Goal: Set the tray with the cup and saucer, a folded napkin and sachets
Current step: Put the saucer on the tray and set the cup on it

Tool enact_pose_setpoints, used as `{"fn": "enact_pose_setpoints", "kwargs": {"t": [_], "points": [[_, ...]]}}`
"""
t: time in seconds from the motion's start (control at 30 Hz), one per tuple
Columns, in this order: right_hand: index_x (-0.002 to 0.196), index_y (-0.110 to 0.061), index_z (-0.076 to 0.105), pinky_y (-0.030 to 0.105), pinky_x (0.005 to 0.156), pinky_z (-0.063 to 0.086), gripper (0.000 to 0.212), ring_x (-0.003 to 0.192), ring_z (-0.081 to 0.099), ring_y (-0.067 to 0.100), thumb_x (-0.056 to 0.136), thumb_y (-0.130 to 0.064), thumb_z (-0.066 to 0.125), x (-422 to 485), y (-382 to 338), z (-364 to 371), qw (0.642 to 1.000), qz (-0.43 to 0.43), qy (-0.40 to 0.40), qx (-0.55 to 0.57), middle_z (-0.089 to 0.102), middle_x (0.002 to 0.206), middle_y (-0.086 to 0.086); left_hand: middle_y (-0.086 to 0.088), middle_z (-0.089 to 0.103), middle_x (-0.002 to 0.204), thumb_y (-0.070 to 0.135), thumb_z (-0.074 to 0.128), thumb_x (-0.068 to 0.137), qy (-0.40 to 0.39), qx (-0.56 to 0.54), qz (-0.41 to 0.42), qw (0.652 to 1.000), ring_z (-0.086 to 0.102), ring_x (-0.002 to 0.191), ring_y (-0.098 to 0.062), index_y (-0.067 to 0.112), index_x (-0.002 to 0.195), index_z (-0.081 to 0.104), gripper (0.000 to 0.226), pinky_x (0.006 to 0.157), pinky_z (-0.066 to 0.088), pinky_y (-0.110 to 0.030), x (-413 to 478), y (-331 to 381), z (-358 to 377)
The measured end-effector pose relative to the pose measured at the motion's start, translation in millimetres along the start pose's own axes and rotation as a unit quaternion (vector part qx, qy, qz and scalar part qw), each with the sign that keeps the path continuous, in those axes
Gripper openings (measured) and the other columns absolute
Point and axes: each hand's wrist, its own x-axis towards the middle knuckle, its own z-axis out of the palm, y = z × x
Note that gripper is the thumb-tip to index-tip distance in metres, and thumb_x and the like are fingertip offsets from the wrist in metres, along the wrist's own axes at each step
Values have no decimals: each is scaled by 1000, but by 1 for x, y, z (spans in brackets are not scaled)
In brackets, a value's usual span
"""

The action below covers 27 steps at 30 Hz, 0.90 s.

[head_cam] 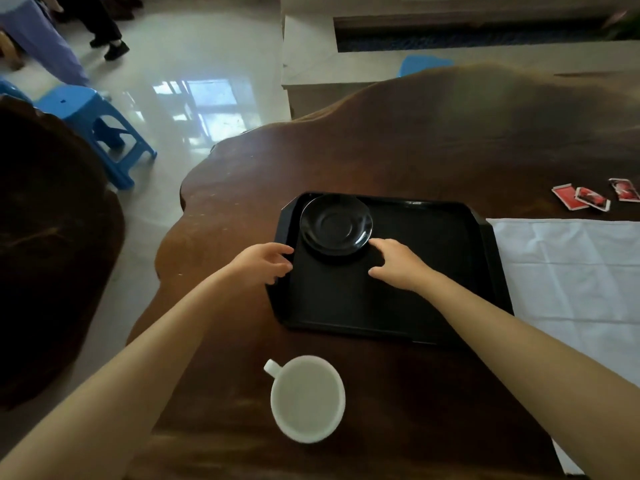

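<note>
A black tray (433,271) lies on the dark wooden table (433,140). A black saucer (336,224) sits in the tray's far left corner. My left hand (261,263) hovers at the tray's left rim, fingers apart, holding nothing. My right hand (394,263) is over the tray just right of the saucer's near edge, fingers spread and empty. A white cup (307,398) stands on the table in front of the tray, handle pointing far left. A white napkin (571,271) lies unfolded, flat to the right of the tray. Three red sachets (588,197) lie beyond the napkin.
The table's wavy left edge drops to a glossy floor. A blue plastic stool (93,123) stands on the floor at left, beside a dark wooden block (52,237). People's legs show at the top left. A low pale bench (346,64) is behind the table.
</note>
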Motion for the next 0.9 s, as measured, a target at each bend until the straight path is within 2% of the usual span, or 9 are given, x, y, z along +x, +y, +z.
{"fn": "enact_pose_setpoints", "kwargs": {"t": [0.13,0.27,0.43,0.53,0.63,0.77,0.9], "points": [[146,-24,18,45,112,26,82,142,15,25,81,-28,68,-60,-10,22,994,-37,-80,-72,21,155,1,4,62,119,20,63,85,-70,103,39,991,60,105,-11,32,131,46,51,96,49,-34,-60,-42,4],[148,-29,7,51,116,8,93,144,0,23,79,-32,70,-107,-11,51,978,-38,-144,-147,6,158,-1,8,49,137,24,65,83,-123,177,39,976,48,122,-10,38,138,34,64,100,44,-30,-103,-73,14],[147,-30,2,48,115,3,96,144,-5,23,79,-35,69,-149,-4,87,971,-33,-158,-174,0,159,-2,6,41,145,23,67,82,-142,245,70,956,42,128,-13,34,142,28,72,103,40,-30,-133,-97,23],[147,-29,1,47,115,3,98,144,-5,21,78,-36,70,-169,-4,108,975,-34,-151,-161,-2,158,-3,3,38,147,23,68,81,-123,272,100,949,38,131,-14,29,144,25,77,107,35,-30,-140,-102,31],[147,-29,0,49,115,-1,99,144,-8,21,78,-37,70,-186,-5,126,981,-32,-120,-151,-5,158,-6,0,28,153,23,68,80,-92,302,128,940,30,137,-17,27,145,20,81,110,32,-34,-141,-105,37],[148,-26,-2,52,115,-6,102,143,-15,20,76,-43,70,-199,-6,149,986,-30,-68,-149,-9,158,-7,5,18,156,23,68,81,-64,341,148,926,20,142,-17,31,146,9,88,109,35,-37,-139,-111,44],[147,-21,-7,46,116,-7,108,143,-15,18,75,-50,69,-196,-9,171,994,-10,-26,-110,-10,158,-5,3,23,154,26,67,82,-31,333,178,925,26,140,-18,31,146,10,86,107,37,-38,-132,-116,54]]}}
